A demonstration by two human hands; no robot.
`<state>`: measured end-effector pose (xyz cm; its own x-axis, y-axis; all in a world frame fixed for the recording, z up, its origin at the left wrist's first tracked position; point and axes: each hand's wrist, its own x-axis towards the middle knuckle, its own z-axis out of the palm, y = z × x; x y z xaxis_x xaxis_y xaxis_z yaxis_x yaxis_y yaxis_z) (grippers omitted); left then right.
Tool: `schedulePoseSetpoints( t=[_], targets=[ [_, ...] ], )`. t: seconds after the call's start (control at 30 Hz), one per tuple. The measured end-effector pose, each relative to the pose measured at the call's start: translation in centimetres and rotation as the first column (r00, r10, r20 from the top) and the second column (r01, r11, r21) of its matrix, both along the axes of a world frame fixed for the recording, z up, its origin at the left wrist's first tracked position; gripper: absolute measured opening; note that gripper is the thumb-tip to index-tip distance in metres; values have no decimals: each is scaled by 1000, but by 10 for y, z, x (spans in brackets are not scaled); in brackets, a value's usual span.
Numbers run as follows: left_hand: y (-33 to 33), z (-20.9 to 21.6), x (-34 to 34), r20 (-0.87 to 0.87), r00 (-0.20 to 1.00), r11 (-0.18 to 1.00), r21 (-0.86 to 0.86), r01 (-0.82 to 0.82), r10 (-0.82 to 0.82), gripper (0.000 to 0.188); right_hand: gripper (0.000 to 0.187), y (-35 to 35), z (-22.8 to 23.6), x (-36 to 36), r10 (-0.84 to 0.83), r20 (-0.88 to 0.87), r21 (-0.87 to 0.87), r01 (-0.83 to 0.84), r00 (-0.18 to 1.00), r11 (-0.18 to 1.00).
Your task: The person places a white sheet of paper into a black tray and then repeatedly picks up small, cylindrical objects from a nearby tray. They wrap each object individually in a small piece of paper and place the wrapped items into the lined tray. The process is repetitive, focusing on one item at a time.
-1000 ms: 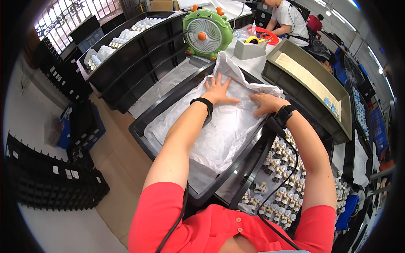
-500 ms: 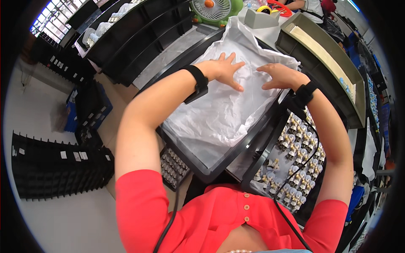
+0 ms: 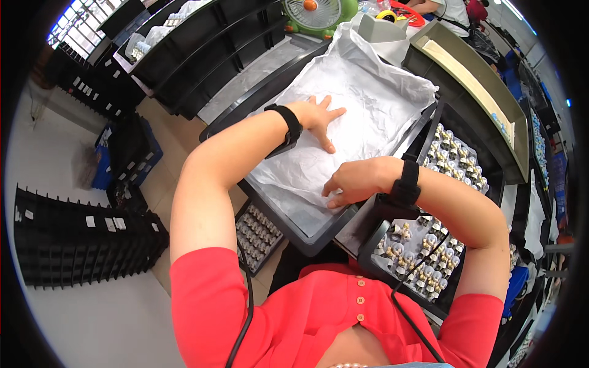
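A crumpled white liner sheet (image 3: 368, 80) lies in a black tray (image 3: 307, 242) in front of me. My left hand (image 3: 319, 122) is spread over the middle of the sheet, fingers apart, holding nothing. Lower down, my right hand (image 3: 359, 181) is at the sheet's near right edge. Its fingers curl down with thumb and fingertips closed on the sheet there. The back of this hand hides part of the grip. Each wrist wears a black strap.
To the right, a black tray (image 3: 362, 254) holds rows of small clear-domed parts (image 3: 423, 264). Beyond it stands a long grey-green bin (image 3: 472, 80). A green fan (image 3: 316, 15), black stacked trays (image 3: 208, 55) and a tray of small parts (image 3: 257, 236) at lower left surround the work.
My right hand has come down and toward me from the far right of the sheet to its near edge, fingers curling. My left hand has shifted slightly nearer and left.
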<state>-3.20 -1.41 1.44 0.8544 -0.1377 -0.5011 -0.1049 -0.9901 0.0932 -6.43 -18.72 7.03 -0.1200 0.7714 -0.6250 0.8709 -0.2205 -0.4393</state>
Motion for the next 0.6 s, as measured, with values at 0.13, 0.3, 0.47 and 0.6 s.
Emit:
schedulePoseSetpoints(
  t=[0.13,0.3,0.47,0.6],
  targets=[
    [-2,6,-5,-19,1000,1000,-16,1,-1,118,46,-9,21,11,-195,-46,161,200,980,967],
    [-5,9,-9,-30,1000,1000,11,-6,6,117,40,-39,28,20,-206,-61,454,211,977,866],
    [-4,7,-14,-22,1000,1000,-1,-3,3,116,40,-69,48,21,-280,-60,543,267,958,796],
    [-2,5,-19,-22,999,999,-23,-37,36,114,39,-102,66,24,-382,-46,591,334,923,735]
  ],
)
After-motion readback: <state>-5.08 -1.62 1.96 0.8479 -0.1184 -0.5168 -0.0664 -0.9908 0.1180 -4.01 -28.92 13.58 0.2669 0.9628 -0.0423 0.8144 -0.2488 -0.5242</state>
